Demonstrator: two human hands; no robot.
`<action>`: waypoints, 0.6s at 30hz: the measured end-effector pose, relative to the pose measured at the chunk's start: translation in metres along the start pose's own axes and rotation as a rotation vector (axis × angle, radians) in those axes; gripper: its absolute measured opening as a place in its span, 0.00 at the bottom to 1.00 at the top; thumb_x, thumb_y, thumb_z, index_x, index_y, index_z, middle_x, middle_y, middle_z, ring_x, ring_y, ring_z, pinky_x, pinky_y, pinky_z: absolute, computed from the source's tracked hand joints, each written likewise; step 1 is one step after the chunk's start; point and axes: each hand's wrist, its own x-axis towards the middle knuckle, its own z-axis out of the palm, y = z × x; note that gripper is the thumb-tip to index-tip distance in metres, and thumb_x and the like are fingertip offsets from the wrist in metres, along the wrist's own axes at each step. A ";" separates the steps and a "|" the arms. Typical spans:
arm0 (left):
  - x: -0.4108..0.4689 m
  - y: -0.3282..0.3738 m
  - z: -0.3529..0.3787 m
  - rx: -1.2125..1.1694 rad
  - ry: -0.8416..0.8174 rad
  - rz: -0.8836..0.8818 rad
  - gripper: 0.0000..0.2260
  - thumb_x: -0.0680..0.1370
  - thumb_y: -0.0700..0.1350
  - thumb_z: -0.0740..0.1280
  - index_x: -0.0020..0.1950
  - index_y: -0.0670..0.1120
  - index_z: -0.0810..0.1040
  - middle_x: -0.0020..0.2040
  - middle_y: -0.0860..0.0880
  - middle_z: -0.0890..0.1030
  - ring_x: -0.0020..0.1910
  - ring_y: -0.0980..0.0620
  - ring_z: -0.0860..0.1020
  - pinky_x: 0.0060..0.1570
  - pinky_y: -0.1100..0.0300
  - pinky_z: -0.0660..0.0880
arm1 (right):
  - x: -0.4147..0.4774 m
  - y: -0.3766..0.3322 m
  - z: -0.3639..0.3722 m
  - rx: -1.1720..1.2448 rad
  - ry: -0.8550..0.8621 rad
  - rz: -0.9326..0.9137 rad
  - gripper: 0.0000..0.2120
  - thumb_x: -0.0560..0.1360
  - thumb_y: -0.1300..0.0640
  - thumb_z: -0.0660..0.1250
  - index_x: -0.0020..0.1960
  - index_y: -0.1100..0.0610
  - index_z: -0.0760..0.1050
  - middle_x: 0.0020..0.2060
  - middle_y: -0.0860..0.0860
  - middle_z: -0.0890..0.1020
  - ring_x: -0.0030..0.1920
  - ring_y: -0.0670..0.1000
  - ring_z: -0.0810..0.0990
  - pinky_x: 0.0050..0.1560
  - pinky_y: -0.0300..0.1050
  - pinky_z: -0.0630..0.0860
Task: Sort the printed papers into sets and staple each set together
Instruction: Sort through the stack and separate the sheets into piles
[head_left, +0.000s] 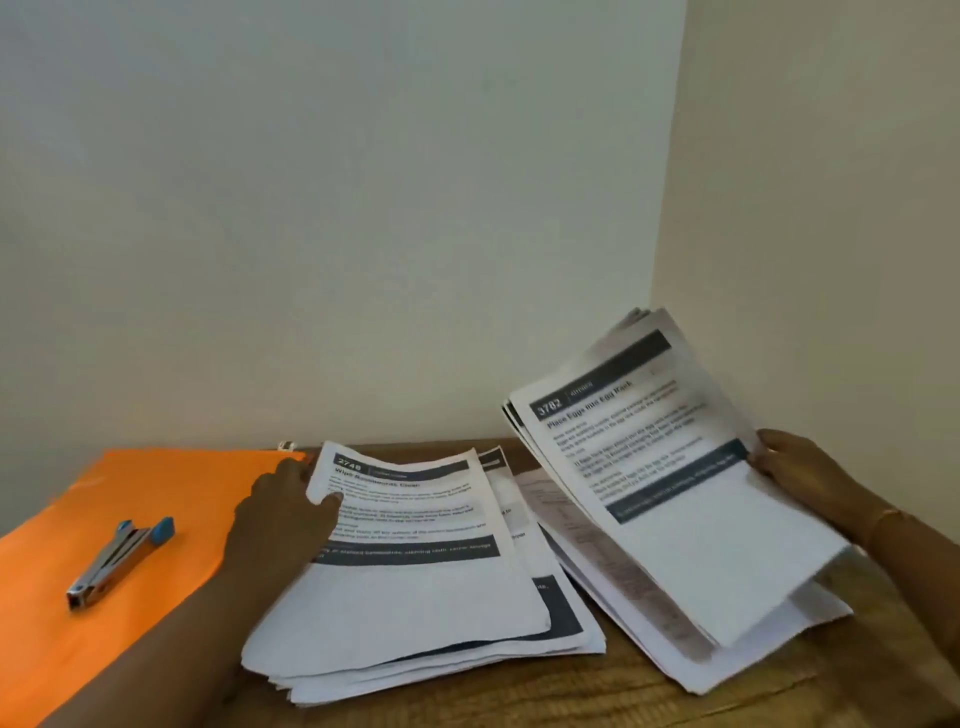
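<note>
my left hand (291, 499) pinches the far left corner of the top sheet on the middle pile (415, 587), which lies fanned and untidy toward the front edge of the table (571, 696). my right hand (800, 473) grips the right edge of a raised sheaf (675, 493), tilted up over a flatter right pile (623, 587) toward the table's right side. the paper looks light and floppy. the sheets should slide on each other, so i'd judge a corner or edge pinch, thumb on top, is best for peeling one off, and a whole set wants squaring before stapling. the stapler (120, 561) lies apart on the orange folder (104, 499) at the table's left edge. my fingers under both papers are hidden, body text is blurred beyond the headings, the lower pages are covered, and i cannot tell whether any set is stapled yet.
</note>
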 end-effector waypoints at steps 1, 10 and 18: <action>0.001 -0.002 0.001 0.015 -0.021 -0.014 0.20 0.76 0.51 0.67 0.63 0.42 0.69 0.57 0.40 0.75 0.52 0.42 0.76 0.46 0.53 0.74 | 0.000 0.013 -0.004 -0.026 -0.020 0.029 0.11 0.77 0.65 0.61 0.57 0.67 0.76 0.54 0.62 0.79 0.52 0.62 0.78 0.49 0.47 0.70; -0.002 -0.002 -0.001 -0.016 -0.064 -0.003 0.26 0.70 0.47 0.75 0.61 0.40 0.69 0.56 0.41 0.77 0.45 0.48 0.71 0.33 0.57 0.64 | -0.025 0.063 -0.004 -0.303 -0.213 0.086 0.07 0.77 0.63 0.60 0.44 0.62 0.77 0.46 0.57 0.81 0.46 0.55 0.78 0.45 0.45 0.69; -0.004 0.003 -0.004 -0.009 -0.075 -0.022 0.28 0.70 0.42 0.75 0.65 0.38 0.67 0.60 0.40 0.77 0.47 0.45 0.75 0.30 0.61 0.62 | -0.029 0.052 0.002 -0.726 -0.228 0.040 0.08 0.80 0.43 0.53 0.54 0.46 0.64 0.51 0.50 0.77 0.50 0.51 0.76 0.48 0.43 0.68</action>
